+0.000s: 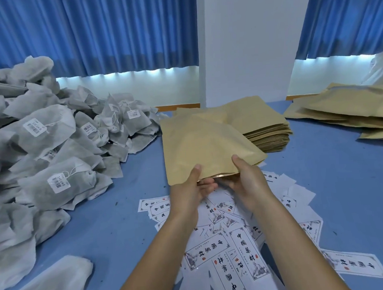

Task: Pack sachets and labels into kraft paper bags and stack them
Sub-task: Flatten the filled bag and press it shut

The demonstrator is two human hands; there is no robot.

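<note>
A kraft paper bag (pixel 205 144) is held up above the blue table, its mouth facing me. My left hand (pixel 192 187) grips the bag's near edge, thumb on top and fingers under it. My right hand (pixel 247 177) pinches the same edge a little to the right. The mouth gapes slightly between the hands. White printed labels (pixel 236 252) lie scattered beneath my forearms. A large heap of grey sachets (pixel 49 141) with barcode tags fills the left side.
A stack of flat kraft bags (pixel 264 126) lies just behind the held bag. More kraft bags (pixel 351 108) are piled at the far right. One flat white sachet (pixel 48 284) lies at the near left. Blue curtains and a white pillar stand behind the table (pixel 323 169).
</note>
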